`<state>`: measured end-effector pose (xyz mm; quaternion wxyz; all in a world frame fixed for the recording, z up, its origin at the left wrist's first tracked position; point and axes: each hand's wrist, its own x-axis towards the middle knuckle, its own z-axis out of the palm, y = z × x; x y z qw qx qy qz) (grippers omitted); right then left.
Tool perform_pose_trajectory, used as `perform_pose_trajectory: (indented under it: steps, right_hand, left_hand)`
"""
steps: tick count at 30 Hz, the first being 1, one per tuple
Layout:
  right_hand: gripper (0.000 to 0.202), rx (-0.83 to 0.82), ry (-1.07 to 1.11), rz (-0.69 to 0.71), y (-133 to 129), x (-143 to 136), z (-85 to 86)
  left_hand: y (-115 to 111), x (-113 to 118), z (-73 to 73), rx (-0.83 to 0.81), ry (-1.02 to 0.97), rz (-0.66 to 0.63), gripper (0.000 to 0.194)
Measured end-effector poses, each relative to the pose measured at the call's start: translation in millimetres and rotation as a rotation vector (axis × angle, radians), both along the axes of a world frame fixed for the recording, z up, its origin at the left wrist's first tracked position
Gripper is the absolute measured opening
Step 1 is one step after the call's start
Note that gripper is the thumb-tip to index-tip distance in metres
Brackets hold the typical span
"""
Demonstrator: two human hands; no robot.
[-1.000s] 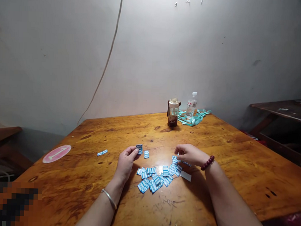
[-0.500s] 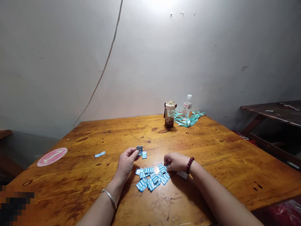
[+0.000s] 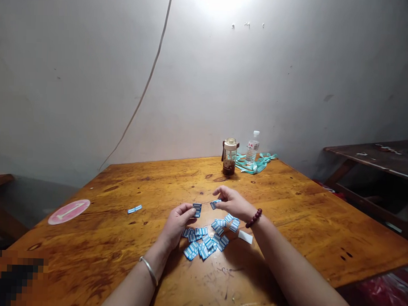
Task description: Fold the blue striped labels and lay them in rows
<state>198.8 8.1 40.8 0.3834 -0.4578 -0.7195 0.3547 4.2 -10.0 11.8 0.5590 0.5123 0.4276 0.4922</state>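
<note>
Pile of blue-and-white cards: loose, overlapping, on the table between your forearms, likely put there so both hands can reach. Your left hand is just beyond the pile's left side, thumb and fingers pinching a striped card, near upright, probably edge-held so its face shows; one or several, can't tell. Your right hand hangs beyond the pile's right side, wrist angled inward, narrow pinch on a tilted card, other fingers lifted, maybe to avoid covering it. White slip lies right of the pile; tumbler well beyond the pile, presumably out of your way.
</note>
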Motion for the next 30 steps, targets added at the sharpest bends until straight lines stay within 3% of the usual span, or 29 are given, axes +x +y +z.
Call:
perform_pose_trajectory:
  steps: [4,9,11,16,19,24,28,30]
  right_hand:
    - [0.027,0.119,-0.009,-0.026,-11.5,-24.7,-14.0]
    - [0.025,0.108,0.096,0.072,-22.8,-30.6,-23.6]
    - [0.024,0.021,0.245,0.062,-21.2,-30.2,-26.0]
    - [0.03,-0.381,0.547,0.045,-12.9,-33.1,-38.5]
    - [0.026,-0.463,0.606,0.035,-11.4,-32.1,-40.1]
    - [0.017,-0.173,0.512,-0.096,-15.3,-21.7,-23.2]
    - [0.014,-0.073,0.242,0.11,-22.1,-22.2,-20.4]
    - [0.012,-0.02,0.15,0.111,-24.3,-26.9,-26.3]
  left_hand:
    - [-7.7,6.7,3.3,0.088,0.098,-0.176,0.017]
    - [-9.6,11.1,2.7,0.218,0.202,-0.127,0.019]
    - [-9.1,10.0,3.0,0.193,0.193,-0.117,0.02]
    - [-8.8,9.0,3.8,0.191,0.207,-0.095,0.021]
    - [-8.1,10.3,1.5,0.151,0.17,-0.088,0.022]
    - [-6.3,9.0,-3.5,-0.09,0.019,-0.056,0.021]
    - [-7.1,8.9,-3.1,-0.139,-0.019,-0.076,0.022]
    - [-7.9,9.9,-2.7,-0.154,-0.029,-0.11,0.023]
